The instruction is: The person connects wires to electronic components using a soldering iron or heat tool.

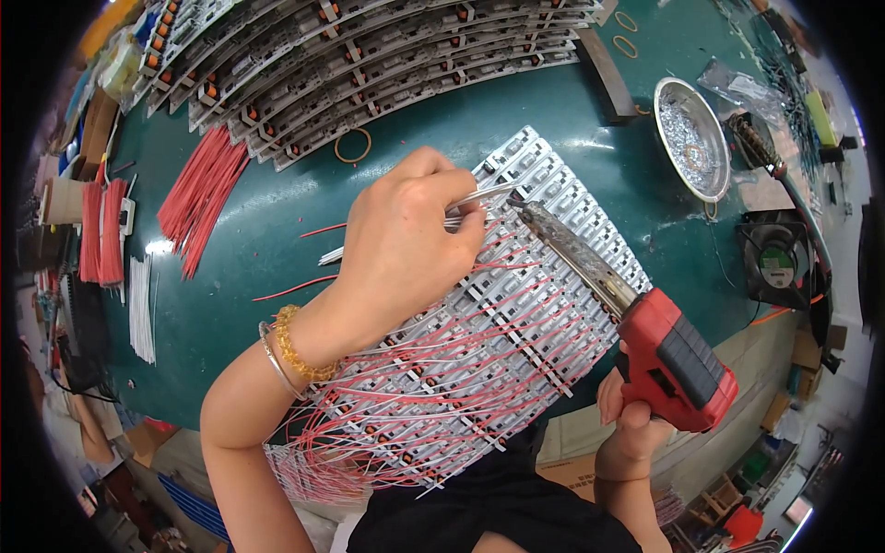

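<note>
My left hand (406, 240) is closed in a pinch on several thin white wires (481, 195) over the upper part of a circuit board panel (590, 226). Some red wire ends stick out on the left side of this hand. In my right hand (631, 415) is a red and black soldering gun (678, 355), gripped by its handle. Its dark tip lies close to the ends of the white wires at the panel's upper edge; whether they touch, I cannot tell. Rows of red and white wires (433, 373) trail across the panel toward its lower left.
Stacked circuit board panels (369, 74) stand at the back. Bundles of red wires (201, 198) and white wires (141, 309) lie at left on the green table (267, 226). On the right are a metal bowl (666, 101) with bits of solder, a coiled iron holder (754, 140) and a small fan (776, 258).
</note>
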A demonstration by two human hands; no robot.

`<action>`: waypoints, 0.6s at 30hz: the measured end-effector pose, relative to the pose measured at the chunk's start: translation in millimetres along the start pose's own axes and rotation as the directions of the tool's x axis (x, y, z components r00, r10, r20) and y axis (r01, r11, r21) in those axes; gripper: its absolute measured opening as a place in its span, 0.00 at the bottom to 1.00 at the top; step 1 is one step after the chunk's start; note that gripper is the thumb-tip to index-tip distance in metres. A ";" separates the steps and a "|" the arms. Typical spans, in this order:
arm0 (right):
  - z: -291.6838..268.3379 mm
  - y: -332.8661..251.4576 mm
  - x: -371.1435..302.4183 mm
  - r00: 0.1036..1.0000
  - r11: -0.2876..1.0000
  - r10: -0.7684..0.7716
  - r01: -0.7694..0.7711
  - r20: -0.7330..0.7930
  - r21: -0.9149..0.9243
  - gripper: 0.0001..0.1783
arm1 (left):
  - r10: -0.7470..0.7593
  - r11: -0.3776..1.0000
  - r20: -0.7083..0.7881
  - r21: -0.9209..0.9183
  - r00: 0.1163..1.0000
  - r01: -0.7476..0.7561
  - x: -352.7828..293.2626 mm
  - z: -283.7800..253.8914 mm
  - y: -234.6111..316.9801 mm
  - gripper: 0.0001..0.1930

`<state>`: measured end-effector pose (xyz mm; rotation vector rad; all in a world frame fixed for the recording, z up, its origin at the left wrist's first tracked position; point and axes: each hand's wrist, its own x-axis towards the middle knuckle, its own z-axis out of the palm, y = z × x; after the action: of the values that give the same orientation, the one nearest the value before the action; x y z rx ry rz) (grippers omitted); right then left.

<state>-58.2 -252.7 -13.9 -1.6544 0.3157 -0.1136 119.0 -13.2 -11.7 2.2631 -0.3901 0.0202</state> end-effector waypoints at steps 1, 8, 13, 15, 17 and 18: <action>-7.4 8.2 -0.5 0.998 0.995 -0.064 0.066 0.027 -0.079 0.50 | 0.005 1.000 -0.001 0.003 1.000 -0.005 0.0 -0.1 0.1 0.05; 3.6 -7.4 0.1 0.999 0.985 -0.039 0.037 0.008 0.170 0.53 | 0.101 0.986 -0.002 -0.133 0.995 -0.100 0.2 -11.3 6.4 0.06; -4.5 -8.1 -7.3 0.998 0.976 0.007 -0.020 0.059 0.218 0.39 | 0.125 0.986 0.024 -0.116 0.992 -0.121 -6.2 -3.3 5.4 0.06; -12.6 -2.2 -15.5 0.992 0.964 0.032 -0.062 0.119 0.259 0.26 | 0.030 0.999 0.053 -0.043 0.998 -0.028 -7.2 -0.2 7.9 0.06; -22.8 15.1 -26.9 0.989 0.989 0.119 -0.127 -0.093 -0.080 0.13 | 0.031 0.999 0.029 -0.018 0.999 -0.030 -7.1 5.4 10.7 0.06; -24.9 20.4 -24.1 0.988 0.988 0.121 -0.129 -0.092 -0.080 0.13 | 0.031 0.999 0.001 0.010 1.000 -0.031 -7.6 6.4 10.7 0.06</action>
<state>-90.5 -271.7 -28.6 -1.7126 0.4959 -0.0786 108.0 -22.5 -9.2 2.2667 -0.4260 0.0368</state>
